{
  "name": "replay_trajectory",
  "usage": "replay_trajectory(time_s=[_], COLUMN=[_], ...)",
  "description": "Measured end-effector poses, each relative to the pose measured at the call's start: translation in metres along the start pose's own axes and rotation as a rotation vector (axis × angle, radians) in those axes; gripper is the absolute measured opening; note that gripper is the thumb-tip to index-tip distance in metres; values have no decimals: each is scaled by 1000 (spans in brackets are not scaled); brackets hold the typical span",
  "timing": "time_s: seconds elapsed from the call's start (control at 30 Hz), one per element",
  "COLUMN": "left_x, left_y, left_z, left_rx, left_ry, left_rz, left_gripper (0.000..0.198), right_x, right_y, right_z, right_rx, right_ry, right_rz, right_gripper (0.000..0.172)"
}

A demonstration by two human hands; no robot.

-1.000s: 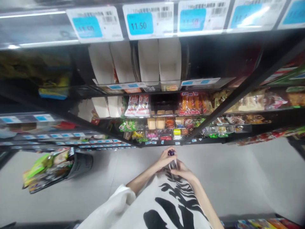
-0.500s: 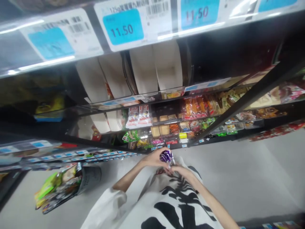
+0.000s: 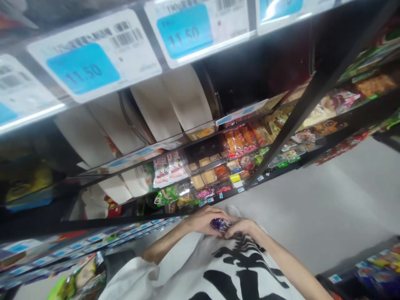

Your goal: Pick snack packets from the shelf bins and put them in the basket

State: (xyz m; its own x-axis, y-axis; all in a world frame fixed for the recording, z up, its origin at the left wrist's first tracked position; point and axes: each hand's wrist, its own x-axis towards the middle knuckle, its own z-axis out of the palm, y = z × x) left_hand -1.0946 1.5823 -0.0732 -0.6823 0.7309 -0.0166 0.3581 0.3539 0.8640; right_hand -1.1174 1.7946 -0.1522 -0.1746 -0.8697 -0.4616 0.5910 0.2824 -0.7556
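A small shiny purple packet (image 3: 219, 225) is held between both hands in front of my shirt. My left hand (image 3: 204, 219) curls around its left and upper side, fingers closed. From the other side my right hand (image 3: 243, 226) closes on its right end, the thumb lying along the lower edge. Much of the packet is hidden by the fingers, and its print cannot be read. The white shirt with black print (image 3: 237, 254) lies right behind and below the hands.
A shelf edge with price labels (image 3: 83, 68) runs close overhead. Lower shelves hold bagged snacks (image 3: 240, 139) ahead. A dark slanting post (image 3: 293, 112) crosses on the right. At lower left stands a grey basket (image 3: 117, 262) with packets. More shelving (image 3: 365, 266) is at lower right.
The view has turned, shifting the shelves and basket. My hands sit slightly lower in the picture, and my right hand now covers more of the purple packet.
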Motion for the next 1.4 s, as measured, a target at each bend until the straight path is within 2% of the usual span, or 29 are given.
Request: replay_trajectory(time_s=[0.07,0.13,0.23,0.3,0.4,0.5,0.63,0.77,0.97,1.07,1.23,1.4], left_x=[-3,-5,-8,-8,1,22,53,81,106,100,77,68], left_y=[-2,-5,-22,-44,-90,-135,-177,-207,-238,-244,-245,-243], left_z=[6,5,-7,-20,-35,-39,-33,-31,-28,-23,-19,-26], left_rx=[-30,-63,-74,2,300,666,792,837,830,796,690,625], left_ry=[27,67,167,292,445,348,209,111,36,20,-14,130], left_rz=[-4,-21,-110,-231,-431,-617,-681,-748,-830,-827,-719,-668], left_gripper=[37,33,31,28,26,30,43,52,47,50,50,48], right_x=[-3,-4,-5,-8,-26,-58,-99,-112,-92,-89,-100,-110], right_y=[1,2,6,18,48,85,128,160,187,188,176,155], right_z=[7,11,2,-16,-51,-71,-64,-41,-17,-14,-26,-49], right_rx=[18,78,246,302,376,476,547,673,861,893,840,603], right_ry=[34,44,140,357,753,960,1098,1189,1311,1300,1282,1176], right_rz=[-20,-32,-164,-222,-128,-49,-17,-25,-99,-112,-69,19], right_gripper=[49,44,53,63,59,51,51,53,43,42,46,50])
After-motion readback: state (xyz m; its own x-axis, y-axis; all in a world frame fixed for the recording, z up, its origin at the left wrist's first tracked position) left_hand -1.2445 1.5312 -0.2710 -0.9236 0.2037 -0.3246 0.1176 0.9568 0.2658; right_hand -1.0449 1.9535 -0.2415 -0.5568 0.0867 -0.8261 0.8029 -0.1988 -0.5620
